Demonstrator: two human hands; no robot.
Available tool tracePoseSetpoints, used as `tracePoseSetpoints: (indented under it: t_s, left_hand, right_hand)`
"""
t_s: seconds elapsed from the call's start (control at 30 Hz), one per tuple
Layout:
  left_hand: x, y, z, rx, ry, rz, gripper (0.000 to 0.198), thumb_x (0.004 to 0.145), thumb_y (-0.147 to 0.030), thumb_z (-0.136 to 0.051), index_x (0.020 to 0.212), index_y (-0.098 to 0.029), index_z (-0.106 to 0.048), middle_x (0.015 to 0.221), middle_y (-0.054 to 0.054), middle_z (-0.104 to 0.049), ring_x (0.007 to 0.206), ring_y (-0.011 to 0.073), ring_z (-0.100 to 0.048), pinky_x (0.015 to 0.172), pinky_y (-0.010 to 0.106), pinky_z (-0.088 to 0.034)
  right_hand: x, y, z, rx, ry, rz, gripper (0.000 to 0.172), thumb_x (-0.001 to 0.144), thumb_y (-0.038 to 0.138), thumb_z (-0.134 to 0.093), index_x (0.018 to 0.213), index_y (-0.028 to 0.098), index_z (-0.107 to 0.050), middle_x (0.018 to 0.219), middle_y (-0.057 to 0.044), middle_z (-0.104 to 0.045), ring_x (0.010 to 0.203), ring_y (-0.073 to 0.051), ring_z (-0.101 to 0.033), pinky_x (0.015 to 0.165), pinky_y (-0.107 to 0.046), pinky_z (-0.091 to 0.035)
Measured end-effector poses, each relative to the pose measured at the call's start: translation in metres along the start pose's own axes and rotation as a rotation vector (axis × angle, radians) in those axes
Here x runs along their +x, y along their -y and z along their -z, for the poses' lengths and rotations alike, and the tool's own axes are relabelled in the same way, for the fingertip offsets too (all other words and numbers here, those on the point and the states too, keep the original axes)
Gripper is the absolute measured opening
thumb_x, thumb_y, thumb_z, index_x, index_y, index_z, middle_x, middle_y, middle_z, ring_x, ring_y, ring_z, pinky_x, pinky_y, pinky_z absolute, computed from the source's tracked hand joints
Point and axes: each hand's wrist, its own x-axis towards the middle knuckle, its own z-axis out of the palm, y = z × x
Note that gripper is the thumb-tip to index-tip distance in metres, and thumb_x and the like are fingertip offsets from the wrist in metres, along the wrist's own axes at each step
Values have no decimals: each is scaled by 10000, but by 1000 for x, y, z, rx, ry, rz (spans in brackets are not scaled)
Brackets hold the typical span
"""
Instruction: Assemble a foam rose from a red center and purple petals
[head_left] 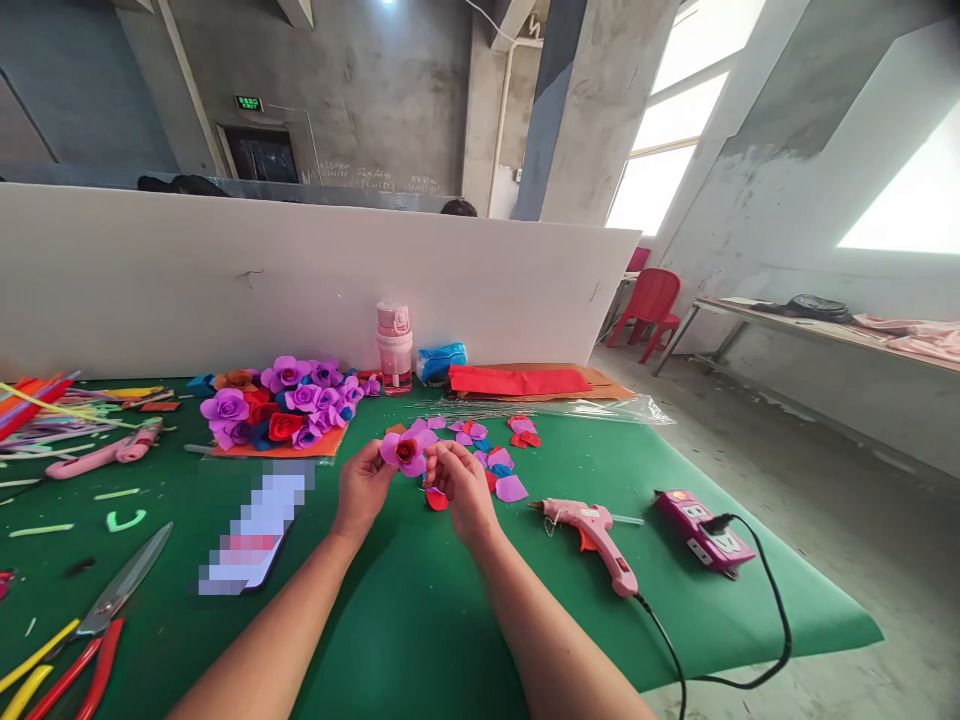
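My left hand (361, 485) and my right hand (459, 482) meet above the green table (420, 620), both closed round a small felt flower (406, 450) with purple petals and a red centre. The fingers of both hands pinch its outer petals. Loose purple, red and blue felt petals (499, 455) lie on the table just beyond my right hand, and a red petal (436, 499) lies under it. A pile of finished purple, red and blue felt roses (281, 405) rests on an orange sheet to the left.
A pink glue gun (596, 535) with a black cord lies right of my hands, beside a pink power strip (703, 530). Scissors (124, 585), a second glue gun (105, 452), a pink bottle (394, 348), red felt sheets (517, 380) and a white partition (225, 280) surround the work area.
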Motion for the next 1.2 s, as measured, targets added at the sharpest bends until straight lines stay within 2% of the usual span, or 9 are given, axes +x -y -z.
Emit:
tracePoseSetpoints:
  t_s: [0.17,0.3,0.4,0.5,0.63,0.73,0.93,1.2]
  left_hand:
    - [0,-3,0,31,-15,-20,189,689,-334,-722,627,-181,-630,553,-52,-588,521,97,-498,515,192,-439]
    - [-2,-7,0,23,19,-23,140,701,-317,-715,685,-186,-671,630,-23,-668,574,119,-570,566,217,-483]
    - [-3,-9,1,47,41,-12,141,704,-323,-720,739,-189,-696,710,-1,-719,623,140,-620,600,237,-505]
    - [-3,-10,3,72,82,-28,160,746,-348,-700,777,-191,-706,809,33,-751,763,185,-680,702,281,-536]
    - [-1,-7,6,80,130,-95,166,779,-365,-681,812,-206,-719,877,54,-759,903,217,-699,821,330,-547]
    - [0,-3,9,114,156,-148,169,774,-377,-688,824,-220,-723,911,52,-761,915,216,-703,843,336,-552]
    - [2,-3,12,192,180,-200,150,785,-361,-681,827,-224,-724,900,44,-763,888,209,-710,842,329,-555]
    - [1,-6,11,225,176,-205,127,794,-352,-667,808,-239,-724,885,29,-765,880,206,-710,846,324,-550]
  right_hand:
    - [0,-5,0,23,45,-77,327,709,514,-645,776,196,-607,614,4,-572,521,-115,-517,543,-239,-453]
    - [-1,-5,-2,-71,45,-78,305,669,478,-695,726,204,-573,589,22,-561,516,-112,-514,558,-242,-461]
    - [-1,-1,-1,-140,-15,-12,287,696,472,-669,707,206,-561,585,28,-554,527,-116,-518,561,-245,-463]
    - [0,6,3,-211,-73,127,248,749,448,-636,786,204,-611,693,5,-617,625,-134,-573,611,-252,-478]
    - [-1,14,9,-434,-23,289,222,809,382,-617,911,199,-690,883,-48,-695,795,-175,-633,747,-295,-500]
    - [-2,17,11,-563,23,377,168,832,333,-605,873,210,-713,887,-53,-711,826,-190,-646,781,-314,-502]
    - [-5,21,10,-689,39,429,82,800,265,-636,788,223,-705,807,-31,-714,793,-193,-636,778,-324,-481]
    - [-6,22,8,-696,57,430,51,779,223,-623,768,222,-673,804,-23,-704,783,-192,-631,763,-323,-476]
